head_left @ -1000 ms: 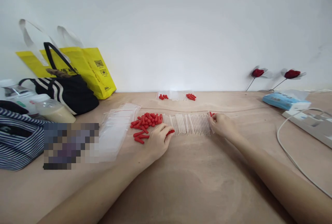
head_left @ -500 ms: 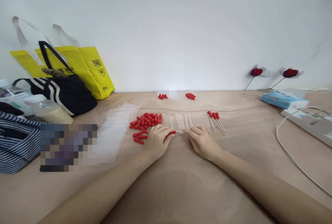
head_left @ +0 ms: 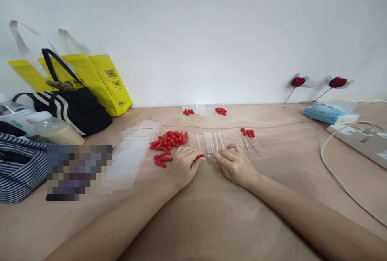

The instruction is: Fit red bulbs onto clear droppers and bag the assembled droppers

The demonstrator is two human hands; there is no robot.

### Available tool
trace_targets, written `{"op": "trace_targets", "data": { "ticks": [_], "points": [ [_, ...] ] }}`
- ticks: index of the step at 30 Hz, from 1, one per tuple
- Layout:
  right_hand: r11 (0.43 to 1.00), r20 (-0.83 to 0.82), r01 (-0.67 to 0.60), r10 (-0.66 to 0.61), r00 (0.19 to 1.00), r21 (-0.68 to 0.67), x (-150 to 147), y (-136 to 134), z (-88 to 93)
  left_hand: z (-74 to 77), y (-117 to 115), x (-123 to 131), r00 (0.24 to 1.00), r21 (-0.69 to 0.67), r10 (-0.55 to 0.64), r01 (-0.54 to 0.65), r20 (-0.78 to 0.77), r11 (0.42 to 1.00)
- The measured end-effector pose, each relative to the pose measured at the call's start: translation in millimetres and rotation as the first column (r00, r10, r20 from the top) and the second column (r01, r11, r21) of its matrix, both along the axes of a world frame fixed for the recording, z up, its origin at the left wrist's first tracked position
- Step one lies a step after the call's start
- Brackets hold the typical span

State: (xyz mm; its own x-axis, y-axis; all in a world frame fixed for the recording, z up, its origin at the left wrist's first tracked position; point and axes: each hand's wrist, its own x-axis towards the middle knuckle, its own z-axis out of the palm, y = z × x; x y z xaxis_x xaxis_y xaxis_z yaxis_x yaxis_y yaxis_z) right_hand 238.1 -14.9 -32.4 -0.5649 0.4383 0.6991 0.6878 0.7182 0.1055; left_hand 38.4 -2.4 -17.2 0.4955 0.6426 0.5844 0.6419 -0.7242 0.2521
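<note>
My left hand point(head_left: 183, 166) pinches a red rubber cap point(head_left: 199, 156) on the brown table point(head_left: 211, 212). My right hand point(head_left: 234, 165) pinches a clear thin tube point(head_left: 208, 156) whose end meets that cap. Behind the hands lies a row of clear tubes point(head_left: 216, 140). A heap of loose red caps point(head_left: 167, 142) lies left of the row. At the row's right end lie three tubes fitted with red caps point(head_left: 250, 139).
A stack of clear zip bags point(head_left: 133, 150) lies left of the caps. Bags with red caps point(head_left: 205, 111) lie at the wall. A black bag point(head_left: 72, 110), yellow bag point(head_left: 99, 79) and bottle point(head_left: 56, 130) stand left. A blue pack point(head_left: 329, 114), power strip point(head_left: 363, 144) and white cable point(head_left: 335, 176) lie right.
My right hand left three capped tubes at the row's right end and came left to a tube in front of the left hand. The cap and tube are now closer together.
</note>
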Motion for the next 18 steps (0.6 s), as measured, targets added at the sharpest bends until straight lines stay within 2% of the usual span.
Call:
{"op": "trace_targets", "data": {
  "ticks": [5, 10, 18],
  "points": [
    [1.000, 0.033, -0.014, 0.013, 0.999, 0.018, 0, -1, 0.2, -2.2, -1, 0, 0.999, 0.034, -0.046, 0.045, 0.014, 0.998],
    [0.998, 0.039, -0.066, 0.065, 0.997, 0.004, 0, -1, 1.5, -0.2, -5, 0, 0.998, 0.047, -0.041, 0.044, -0.053, 0.998],
    [0.992, 0.068, -0.124, 0.122, 0.990, 0.023, 4, -12, 6.0, 2.0, -16, 0, 0.993, -0.023, -0.100, 0.099, -0.067, 0.995]
  ]
}}
